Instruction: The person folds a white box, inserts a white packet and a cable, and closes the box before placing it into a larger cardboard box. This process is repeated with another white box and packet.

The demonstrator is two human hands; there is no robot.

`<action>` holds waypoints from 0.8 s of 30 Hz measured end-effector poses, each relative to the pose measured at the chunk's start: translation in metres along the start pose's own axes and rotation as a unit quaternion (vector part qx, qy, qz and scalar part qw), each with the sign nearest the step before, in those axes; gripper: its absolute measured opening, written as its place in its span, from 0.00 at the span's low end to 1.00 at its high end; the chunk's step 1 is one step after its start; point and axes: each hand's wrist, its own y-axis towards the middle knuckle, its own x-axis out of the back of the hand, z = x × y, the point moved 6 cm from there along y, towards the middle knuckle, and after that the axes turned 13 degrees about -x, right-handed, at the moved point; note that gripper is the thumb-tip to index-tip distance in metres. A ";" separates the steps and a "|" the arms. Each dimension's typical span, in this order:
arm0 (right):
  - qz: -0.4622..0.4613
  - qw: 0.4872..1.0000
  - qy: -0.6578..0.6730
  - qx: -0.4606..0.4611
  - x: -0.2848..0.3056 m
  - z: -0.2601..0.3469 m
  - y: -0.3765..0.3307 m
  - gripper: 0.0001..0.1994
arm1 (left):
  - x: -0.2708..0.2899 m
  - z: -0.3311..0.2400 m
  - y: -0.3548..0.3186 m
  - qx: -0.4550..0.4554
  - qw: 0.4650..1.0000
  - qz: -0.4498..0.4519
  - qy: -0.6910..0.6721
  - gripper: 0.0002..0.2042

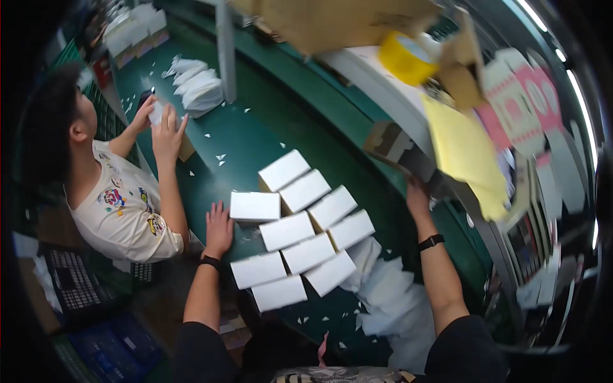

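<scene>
I count ten white boxes point(300, 231); my left hand point(218, 230) flat, fingers spread, at their nine o'clock; right hand point(418, 195) grips cardboard piece point(399, 150).

Plain white boxes point(300, 239) on a dark green table point(255, 137), flecked with white scraps. Black wristbands at both hands. Yellow tape roll point(405, 59), yellow sheet point(469, 159), brown cardboard point(332, 22), pink-and-white patterned cartons point(520, 105).

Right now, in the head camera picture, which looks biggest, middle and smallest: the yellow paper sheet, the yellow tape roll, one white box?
1. Yellow paper sheet, clearly biggest.
2. and 3. Yellow tape roll and one white box look alike; the roll sits nearer the camera, so I won't rank them.
</scene>
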 end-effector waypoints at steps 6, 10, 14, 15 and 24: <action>0.061 0.998 -0.010 0.027 0.084 -0.046 -0.148 0.14 | 0.080 -0.033 -0.056 -0.009 0.984 -0.011 -0.179 0.15; 0.063 0.989 -0.102 0.088 0.121 -0.071 -0.238 0.14 | 0.160 -0.113 -0.138 -0.031 0.985 -0.037 -0.167 0.11; 0.022 0.978 -0.106 0.180 0.174 -0.061 -0.305 0.14 | 0.233 -0.199 -0.202 -0.050 0.983 -0.087 -0.157 0.10; 0.018 0.980 -0.100 0.174 0.188 -0.058 -0.313 0.14 | 0.244 -0.221 -0.209 -0.047 0.981 -0.091 -0.167 0.10; 0.063 0.934 -0.041 0.350 0.312 0.059 -0.453 0.11 | 0.296 -0.486 -0.246 -0.304 0.933 -0.104 -0.161 0.13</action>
